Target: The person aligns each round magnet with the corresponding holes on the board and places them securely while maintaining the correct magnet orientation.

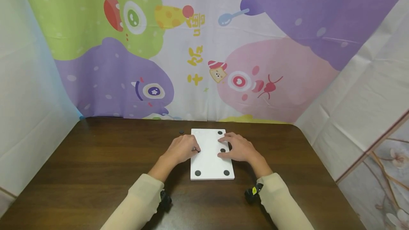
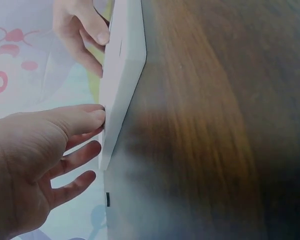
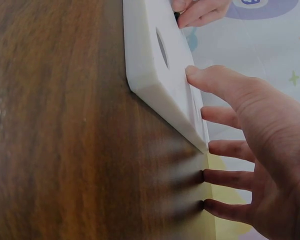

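Note:
A flat white board (image 1: 211,160) lies on the table, with several black round discs on it, such as the lower-left disc (image 1: 198,173) and lower-right disc (image 1: 226,173). At the board's left edge, about midway, my left hand (image 1: 183,148) pinches a small black disc (image 3: 177,16) between thumb and fingertips against the surface. My right hand (image 1: 241,147) spreads over the right edge, thumb tip touching the board, with the middle-right disc (image 1: 222,150) between thumb and fingers. Above those fingers sits the upper-right disc (image 1: 220,132). A faint empty round recess (image 1: 197,131) shows at the upper-left corner.
One loose black disc (image 1: 181,131) lies on the brown wooden table (image 1: 112,166), left of the board's far corner. A cartoon-printed curtain (image 1: 204,105) hangs along the table's back edge. White panels (image 1: 345,98) stand at both sides.

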`<action>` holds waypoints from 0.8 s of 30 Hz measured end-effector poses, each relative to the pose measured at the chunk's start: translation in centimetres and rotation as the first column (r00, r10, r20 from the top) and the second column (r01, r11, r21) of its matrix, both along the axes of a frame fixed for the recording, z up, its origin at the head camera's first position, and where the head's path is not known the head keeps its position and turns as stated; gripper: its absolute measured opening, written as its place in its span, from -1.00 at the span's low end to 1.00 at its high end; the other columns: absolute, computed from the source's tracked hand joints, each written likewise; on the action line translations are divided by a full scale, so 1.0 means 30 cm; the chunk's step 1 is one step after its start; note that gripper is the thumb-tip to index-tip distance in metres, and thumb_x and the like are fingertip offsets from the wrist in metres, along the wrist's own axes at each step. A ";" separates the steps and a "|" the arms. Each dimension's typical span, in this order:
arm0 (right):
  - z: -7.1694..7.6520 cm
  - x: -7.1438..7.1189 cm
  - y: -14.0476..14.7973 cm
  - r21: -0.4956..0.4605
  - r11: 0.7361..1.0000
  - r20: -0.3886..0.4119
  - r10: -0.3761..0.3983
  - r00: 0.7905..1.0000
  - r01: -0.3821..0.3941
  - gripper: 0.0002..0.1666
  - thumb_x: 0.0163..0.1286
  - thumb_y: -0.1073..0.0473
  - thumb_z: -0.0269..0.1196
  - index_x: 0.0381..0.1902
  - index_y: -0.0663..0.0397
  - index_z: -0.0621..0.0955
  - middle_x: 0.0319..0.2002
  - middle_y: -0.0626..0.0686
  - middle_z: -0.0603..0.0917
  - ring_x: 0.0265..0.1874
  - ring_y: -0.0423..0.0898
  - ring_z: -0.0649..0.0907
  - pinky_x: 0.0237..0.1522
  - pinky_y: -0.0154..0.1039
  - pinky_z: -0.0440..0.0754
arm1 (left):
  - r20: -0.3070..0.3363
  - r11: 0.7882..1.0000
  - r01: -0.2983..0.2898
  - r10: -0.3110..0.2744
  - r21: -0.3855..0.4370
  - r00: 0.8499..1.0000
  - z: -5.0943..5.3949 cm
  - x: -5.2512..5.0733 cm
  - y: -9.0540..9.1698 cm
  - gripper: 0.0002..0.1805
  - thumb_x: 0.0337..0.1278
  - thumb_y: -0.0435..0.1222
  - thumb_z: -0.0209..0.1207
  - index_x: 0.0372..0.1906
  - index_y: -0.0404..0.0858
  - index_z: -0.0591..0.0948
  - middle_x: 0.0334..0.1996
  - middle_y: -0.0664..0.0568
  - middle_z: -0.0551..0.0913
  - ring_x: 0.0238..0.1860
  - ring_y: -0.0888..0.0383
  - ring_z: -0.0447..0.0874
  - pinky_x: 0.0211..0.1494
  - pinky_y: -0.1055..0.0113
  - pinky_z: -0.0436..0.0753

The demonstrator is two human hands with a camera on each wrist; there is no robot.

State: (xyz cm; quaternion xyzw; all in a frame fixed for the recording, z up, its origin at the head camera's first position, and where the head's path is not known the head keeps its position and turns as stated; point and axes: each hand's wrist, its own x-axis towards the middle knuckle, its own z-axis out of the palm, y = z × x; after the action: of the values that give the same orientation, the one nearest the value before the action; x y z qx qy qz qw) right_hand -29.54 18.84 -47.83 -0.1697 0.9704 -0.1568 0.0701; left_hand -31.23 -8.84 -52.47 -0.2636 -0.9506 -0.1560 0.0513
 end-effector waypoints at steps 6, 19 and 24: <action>0.001 0.002 -0.001 -0.003 1.000 0.005 0.004 1.000 -0.004 -0.20 0.41 -0.32 0.52 0.51 -0.21 0.69 0.68 0.19 0.51 0.61 0.30 0.54 0.50 0.54 0.56 | -0.012 1.000 0.013 -0.013 0.021 1.000 -0.054 -0.030 -0.013 -0.87 0.33 -0.25 0.54 -0.16 0.10 0.98 -0.08 0.18 0.90 -0.08 0.13 0.90 -0.13 0.19 0.85; 0.004 0.003 -0.001 -0.005 1.000 0.004 0.012 1.000 -0.012 -0.20 0.41 -0.32 0.52 0.50 -0.19 0.69 0.67 0.20 0.52 0.60 0.30 0.55 0.50 0.52 0.57 | -0.019 0.999 0.024 -0.023 0.029 1.000 0.033 0.035 -0.008 -0.90 0.28 -0.26 0.56 -0.20 0.04 0.98 -0.13 0.16 0.90 -0.10 0.13 0.87 -0.13 0.12 0.85; 0.003 0.003 0.001 0.007 1.000 -0.002 0.024 1.000 -0.024 -0.22 0.41 -0.32 0.52 0.49 -0.19 0.70 0.66 0.20 0.52 0.59 0.31 0.56 0.47 0.52 0.59 | 0.031 1.000 -0.011 0.010 0.015 0.999 0.150 0.121 0.007 -0.91 0.35 -0.28 0.54 -0.14 -0.03 0.97 -0.09 0.10 0.92 -0.01 0.05 0.87 0.05 0.04 0.85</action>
State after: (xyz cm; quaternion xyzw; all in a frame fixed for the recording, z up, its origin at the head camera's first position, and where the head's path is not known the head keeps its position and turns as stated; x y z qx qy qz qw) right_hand -29.45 18.85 -47.73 -0.1811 0.9690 -0.1523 0.0715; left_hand -27.60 -8.62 -47.96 -0.2557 -0.9514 -0.1670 0.0394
